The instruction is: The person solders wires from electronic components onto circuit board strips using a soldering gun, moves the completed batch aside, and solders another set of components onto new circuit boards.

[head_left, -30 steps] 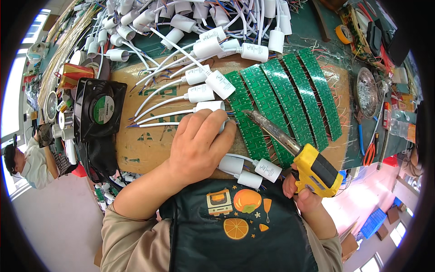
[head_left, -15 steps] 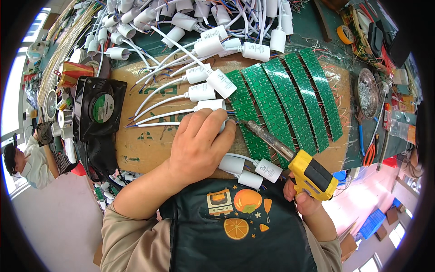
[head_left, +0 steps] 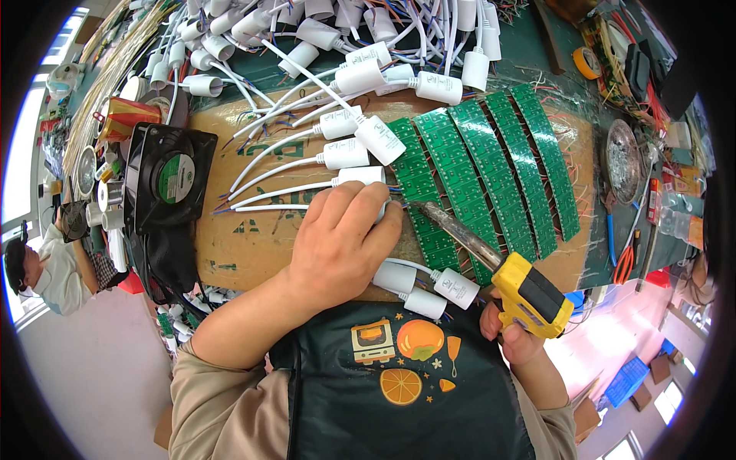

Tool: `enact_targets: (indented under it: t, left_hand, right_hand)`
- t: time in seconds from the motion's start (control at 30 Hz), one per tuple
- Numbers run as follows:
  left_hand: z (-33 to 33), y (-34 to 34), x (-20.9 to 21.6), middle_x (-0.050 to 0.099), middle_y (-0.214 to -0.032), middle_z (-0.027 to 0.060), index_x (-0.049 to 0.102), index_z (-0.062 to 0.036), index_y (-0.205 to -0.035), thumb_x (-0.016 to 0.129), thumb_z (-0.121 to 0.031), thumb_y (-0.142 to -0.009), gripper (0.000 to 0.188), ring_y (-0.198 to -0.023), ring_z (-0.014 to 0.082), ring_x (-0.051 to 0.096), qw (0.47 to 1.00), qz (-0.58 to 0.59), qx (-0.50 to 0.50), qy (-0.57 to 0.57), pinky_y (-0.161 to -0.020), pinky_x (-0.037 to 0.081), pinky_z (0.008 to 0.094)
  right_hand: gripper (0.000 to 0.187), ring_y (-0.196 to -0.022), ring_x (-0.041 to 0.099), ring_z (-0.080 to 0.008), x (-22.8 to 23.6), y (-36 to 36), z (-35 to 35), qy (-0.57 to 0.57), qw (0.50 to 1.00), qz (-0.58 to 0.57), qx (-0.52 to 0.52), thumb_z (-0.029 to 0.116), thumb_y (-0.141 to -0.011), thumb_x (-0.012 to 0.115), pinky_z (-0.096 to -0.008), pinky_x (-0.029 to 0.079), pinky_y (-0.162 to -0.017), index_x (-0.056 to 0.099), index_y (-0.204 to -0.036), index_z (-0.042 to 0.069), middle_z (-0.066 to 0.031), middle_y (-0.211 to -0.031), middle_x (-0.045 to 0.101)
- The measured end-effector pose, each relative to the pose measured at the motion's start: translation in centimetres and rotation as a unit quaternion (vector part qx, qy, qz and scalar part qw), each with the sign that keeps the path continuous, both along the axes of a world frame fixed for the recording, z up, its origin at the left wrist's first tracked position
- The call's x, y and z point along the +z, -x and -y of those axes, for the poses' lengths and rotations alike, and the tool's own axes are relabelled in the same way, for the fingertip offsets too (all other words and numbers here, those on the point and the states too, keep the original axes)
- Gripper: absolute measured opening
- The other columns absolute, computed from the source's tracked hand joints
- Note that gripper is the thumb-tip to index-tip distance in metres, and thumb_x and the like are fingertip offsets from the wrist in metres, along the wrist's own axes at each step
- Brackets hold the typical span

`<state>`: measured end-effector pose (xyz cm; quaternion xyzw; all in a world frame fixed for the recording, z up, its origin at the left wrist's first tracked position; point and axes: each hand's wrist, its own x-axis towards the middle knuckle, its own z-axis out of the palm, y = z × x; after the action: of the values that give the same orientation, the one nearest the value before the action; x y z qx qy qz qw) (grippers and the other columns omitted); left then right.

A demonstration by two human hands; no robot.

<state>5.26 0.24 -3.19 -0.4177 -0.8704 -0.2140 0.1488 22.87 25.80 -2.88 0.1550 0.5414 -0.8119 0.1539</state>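
Note:
My left hand (head_left: 343, 238) is closed over a white cylinder with a white cable, like the lamp holders around it; the fingers mostly cover it. Thin wire ends poke out by its fingertips, at the left edge of a green circuit board strip (head_left: 420, 192). In my right hand (head_left: 506, 333) is a yellow and black soldering gun (head_left: 534, 295), its dark metal barrel slanting up and left. The tip is at the wire ends and board edge; whether it touches them I cannot tell. More lamp holders (head_left: 345, 153) lie beyond my left hand, and a few (head_left: 456, 287) lie nearer me.
A brown cardboard sheet (head_left: 261, 253) lies under the work. To the left stands a black fan (head_left: 170, 176); a heap of lamp holders (head_left: 318, 32) fills the far side. On the right are a round metal dish (head_left: 622, 153), orange-handled pliers (head_left: 625, 262) and yellow tape (head_left: 586, 63).
The whole view has shifted slightly. Both hands keep their grips, and the soldering gun's tip stays by the same board edge.

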Motion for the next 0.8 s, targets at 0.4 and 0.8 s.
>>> enact_targets:
  t: [0.4, 0.8]
  left_hand:
    - [0.1, 0.02, 0.07, 0.058, -0.105, 0.0089, 0.07, -0.0035, -0.099, 0.069, -0.008, -0.069, 0.03, -0.092, 0.0265, 0.059, 1.0, 0.001, -0.004, 0.008, -0.077, 0.047, 0.0369]
    - [0.17, 0.11, -0.1, 0.058, -0.105, 0.0094, 0.07, -0.0038, -0.099, 0.068, -0.008, -0.069, 0.031, -0.091, 0.0263, 0.059, 1.0, 0.006, -0.015, -0.013, -0.076, 0.048, 0.0368]
  right_hand:
    - [0.058, -0.064, 0.05, -0.013, -0.29, -0.44, -0.14, 0.048, 0.998, -0.042, -0.014, 0.031, -0.087, 0.076, -0.0285, 0.042, -0.056, 0.049, -0.13, 0.004, -0.0027, -0.077, 0.053]
    - [0.071, -0.058, 0.049, -0.0156, 0.28, -0.02, 0.09, -0.009, 1.0, -0.005, -0.021, 0.047, -0.082, 0.078, -0.0294, 0.041, -0.052, 0.048, -0.125, 0.0, -0.0047, -0.069, 0.052]
